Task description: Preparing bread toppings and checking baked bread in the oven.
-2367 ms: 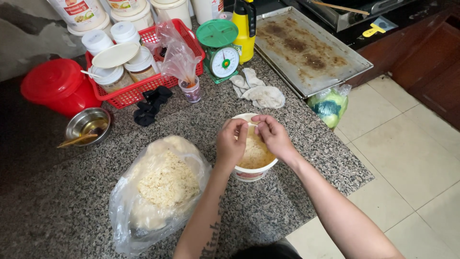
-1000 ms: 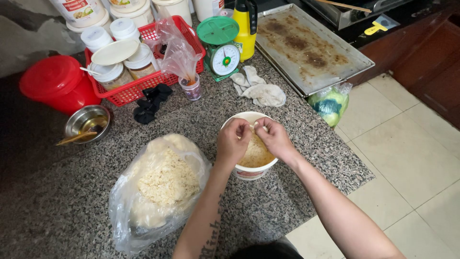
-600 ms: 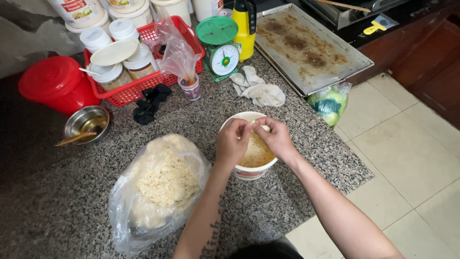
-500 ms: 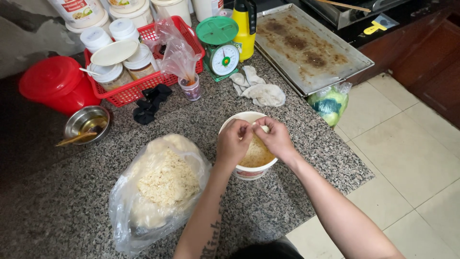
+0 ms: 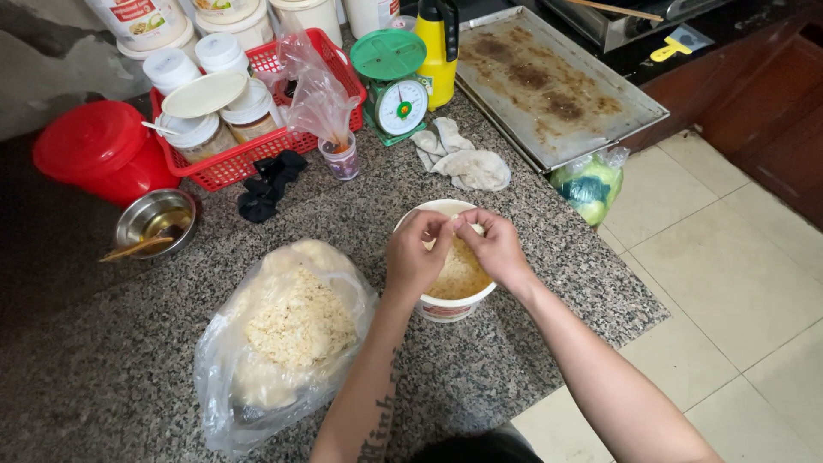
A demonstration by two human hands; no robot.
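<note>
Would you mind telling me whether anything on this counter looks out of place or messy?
The baking tray is stained with brown burnt patches, and a crumpled rag lies loose beside the scale. Nothing looks spilled.

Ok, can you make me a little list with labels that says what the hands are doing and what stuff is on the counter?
left hand: over the white bowl, fingers pinching a small pale piece
right hand: over the same bowl, fingers meeting the left hand's
bowl contents: yellowish crumbs
left of bowl: clear plastic bag of pale crumbly stuff
behind bowl: crumpled cloth, green kitchen scale
far left: red basket of jars, red bucket, small metal bowl
far right: stained metal tray
surface: speckled granite counter
</note>
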